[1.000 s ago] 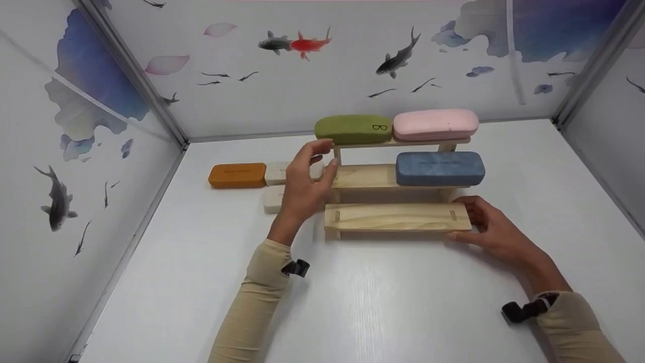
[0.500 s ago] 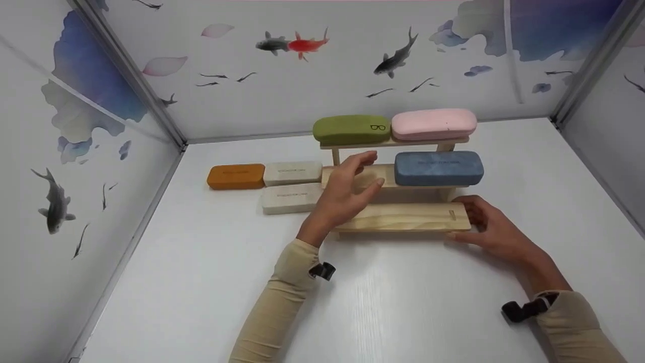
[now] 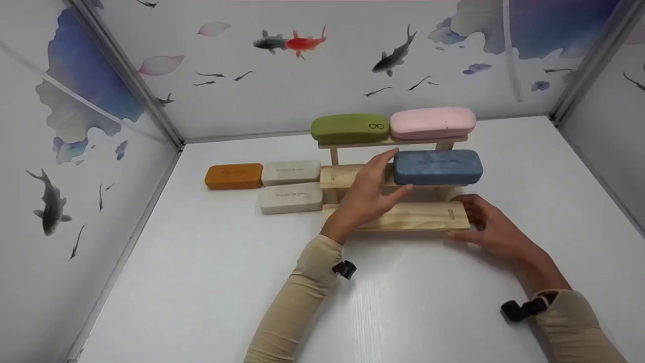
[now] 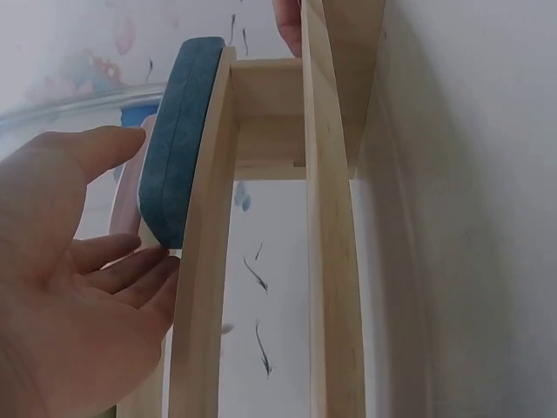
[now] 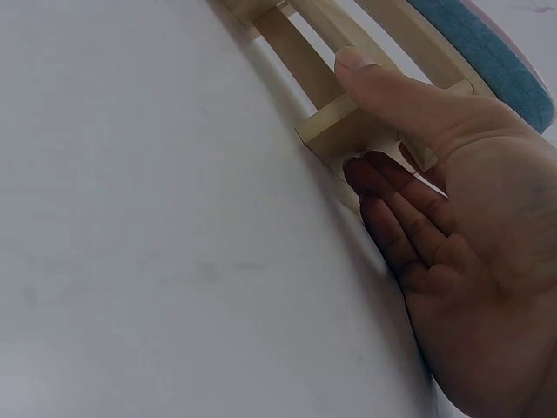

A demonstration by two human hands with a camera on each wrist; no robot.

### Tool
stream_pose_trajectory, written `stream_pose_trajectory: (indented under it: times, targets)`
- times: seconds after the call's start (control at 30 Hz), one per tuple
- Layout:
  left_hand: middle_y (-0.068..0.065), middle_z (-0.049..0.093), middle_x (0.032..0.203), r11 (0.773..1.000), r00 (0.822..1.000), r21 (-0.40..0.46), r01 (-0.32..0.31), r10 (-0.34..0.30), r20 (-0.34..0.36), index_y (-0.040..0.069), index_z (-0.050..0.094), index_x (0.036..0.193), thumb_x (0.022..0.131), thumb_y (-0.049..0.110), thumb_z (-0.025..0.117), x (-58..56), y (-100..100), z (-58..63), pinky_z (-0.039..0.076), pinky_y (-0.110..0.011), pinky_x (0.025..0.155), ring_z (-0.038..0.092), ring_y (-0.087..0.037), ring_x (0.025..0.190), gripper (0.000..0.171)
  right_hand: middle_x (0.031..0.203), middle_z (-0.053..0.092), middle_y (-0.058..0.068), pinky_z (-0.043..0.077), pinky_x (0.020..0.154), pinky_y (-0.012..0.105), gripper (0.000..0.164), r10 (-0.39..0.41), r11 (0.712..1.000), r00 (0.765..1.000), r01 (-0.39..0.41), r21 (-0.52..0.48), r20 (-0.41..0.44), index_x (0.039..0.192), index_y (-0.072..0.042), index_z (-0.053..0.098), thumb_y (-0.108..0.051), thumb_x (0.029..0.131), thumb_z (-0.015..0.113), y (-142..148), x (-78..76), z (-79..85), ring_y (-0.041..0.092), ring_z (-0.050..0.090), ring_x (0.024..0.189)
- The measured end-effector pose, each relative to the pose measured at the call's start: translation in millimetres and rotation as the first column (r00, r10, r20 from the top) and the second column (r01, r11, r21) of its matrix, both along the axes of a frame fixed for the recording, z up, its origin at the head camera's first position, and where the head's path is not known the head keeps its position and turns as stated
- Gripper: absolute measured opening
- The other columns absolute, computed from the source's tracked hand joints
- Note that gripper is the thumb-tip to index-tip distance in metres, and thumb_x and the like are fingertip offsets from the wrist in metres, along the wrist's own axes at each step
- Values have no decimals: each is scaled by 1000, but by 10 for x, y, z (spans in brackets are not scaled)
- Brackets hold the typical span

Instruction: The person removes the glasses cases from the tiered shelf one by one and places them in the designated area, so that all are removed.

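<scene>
In the head view my left hand (image 3: 370, 194) is at the left end of a blue glasses case (image 3: 437, 167) on the middle tier of a wooden rack (image 3: 403, 217). Its fingertips lie by the case's end; in the left wrist view the thumb (image 4: 113, 148) stands apart from the blue case (image 4: 181, 139). My right hand (image 3: 496, 229) grips the right end of the rack's bottom tier, thumb in front and fingers curled behind. The right wrist view has that thumb (image 5: 383, 83) against the wood. A green glasses case (image 3: 350, 128) and a pink one (image 3: 432, 123) sit on the top tier.
Left of the rack, an orange case (image 3: 234, 176) and two off-white cases, one behind (image 3: 291, 172) and one in front (image 3: 291, 197), lie on the white table (image 3: 201, 282). Printed panels enclose the table's back and sides.
My left hand has moved right, from the rack's left end across to the blue case, uncovering the off-white cases. The right hand has stayed on the bottom tier.
</scene>
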State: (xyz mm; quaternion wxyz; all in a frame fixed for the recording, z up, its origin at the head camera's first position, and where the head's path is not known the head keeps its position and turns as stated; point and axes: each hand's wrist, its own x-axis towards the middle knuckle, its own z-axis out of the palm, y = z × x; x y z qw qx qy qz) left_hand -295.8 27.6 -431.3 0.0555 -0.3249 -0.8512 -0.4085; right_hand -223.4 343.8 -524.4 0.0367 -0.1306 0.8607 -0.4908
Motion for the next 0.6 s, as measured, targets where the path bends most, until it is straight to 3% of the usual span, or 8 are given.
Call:
stream_pose_trajectory:
  times: [0.23,0.43,0.6]
  targets:
    - [-8,46,169,999,998,26,-42,41,45,15,34,169,99,38,80,-12,102,-10,43,-36,127,47,-23,155,87,134,63,8,52,93,13,71,2,1000,1000,-2,-1,-6,153,-16,49,-22,94,88,7,-1,8,15,68,109]
    - [-8,56,157,999,999,14,-30,29,38,12,49,152,100,38,80,-45,164,-45,48,-32,120,56,-20,141,66,139,62,7,52,93,14,74,-9,1000,1000,9,13,13,154,-16,47,-27,94,88,-7,4,9,15,67,112]
    - [-9,54,159,999,999,13,-40,39,12,10,44,158,100,34,79,-45,163,-66,46,-31,123,54,-20,144,72,137,63,7,52,92,15,74,-8,1000,1000,8,12,10,154,-16,48,-26,94,88,-13,3,6,16,66,110]
